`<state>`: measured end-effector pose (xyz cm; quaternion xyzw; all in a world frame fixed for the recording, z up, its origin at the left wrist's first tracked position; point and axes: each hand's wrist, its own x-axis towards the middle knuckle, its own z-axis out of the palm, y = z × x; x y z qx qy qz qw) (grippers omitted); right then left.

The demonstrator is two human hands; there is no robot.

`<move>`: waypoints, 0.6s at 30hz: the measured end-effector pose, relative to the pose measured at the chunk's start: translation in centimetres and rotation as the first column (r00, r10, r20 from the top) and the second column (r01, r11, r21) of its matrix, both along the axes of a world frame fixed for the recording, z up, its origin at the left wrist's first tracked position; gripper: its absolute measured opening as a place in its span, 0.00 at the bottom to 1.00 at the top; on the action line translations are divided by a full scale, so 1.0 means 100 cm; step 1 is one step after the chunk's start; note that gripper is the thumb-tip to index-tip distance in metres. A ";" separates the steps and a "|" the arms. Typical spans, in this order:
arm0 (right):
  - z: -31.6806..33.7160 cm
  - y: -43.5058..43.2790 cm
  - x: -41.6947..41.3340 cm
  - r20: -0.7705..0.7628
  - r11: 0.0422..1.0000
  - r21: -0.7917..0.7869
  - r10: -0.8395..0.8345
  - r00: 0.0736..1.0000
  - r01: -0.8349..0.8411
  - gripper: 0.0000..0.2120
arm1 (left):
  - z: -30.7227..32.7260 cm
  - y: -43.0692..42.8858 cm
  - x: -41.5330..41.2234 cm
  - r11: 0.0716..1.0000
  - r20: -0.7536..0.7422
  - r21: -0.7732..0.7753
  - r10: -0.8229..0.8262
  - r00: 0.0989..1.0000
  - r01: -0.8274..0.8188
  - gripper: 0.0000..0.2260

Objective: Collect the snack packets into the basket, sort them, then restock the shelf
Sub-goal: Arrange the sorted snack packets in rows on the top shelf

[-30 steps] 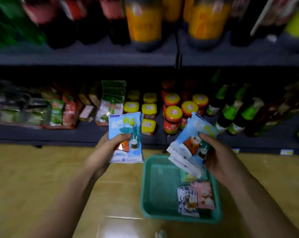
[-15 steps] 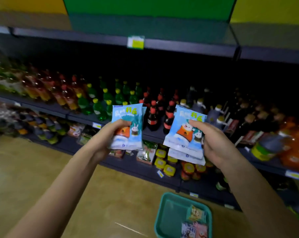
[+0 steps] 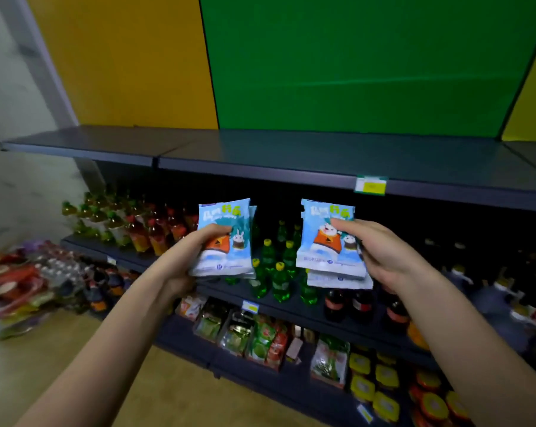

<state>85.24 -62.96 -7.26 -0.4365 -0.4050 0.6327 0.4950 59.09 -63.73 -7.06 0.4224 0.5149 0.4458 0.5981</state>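
Packets of a blue snack, printed with a cartoon figure in an orange top and a rabbit, fill both raised hands in front of a store rack. One bunch of packets [image 3: 225, 238] sits in the left hand [image 3: 186, 260], thumb across the front and fingers curled behind; a second bunch [image 3: 328, 241], fanned so lower packets show beneath the front one, is pinched in the right hand [image 3: 383, 257], thumb on its face. The two bunches are held upright, near each other but apart. Directly behind them stand green bottles [image 3: 276, 272] with yellow caps on a middle shelf. At 12 o'clock above runs a bare dark top shelf [image 3: 260, 149] carrying a yellow price tag [image 3: 370, 185] on its front edge. At 6 o'clock, bagged goods and yellow-lidded jars [image 3: 374, 383] line the lowest shelf.
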 end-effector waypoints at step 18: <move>0.083 0.307 -0.098 0.094 0.995 -0.015 -0.099 0.991 0.100 0.05 | 0.081 0.298 -0.093 0.991 -0.172 0.129 -0.008 0.985 0.031 0.05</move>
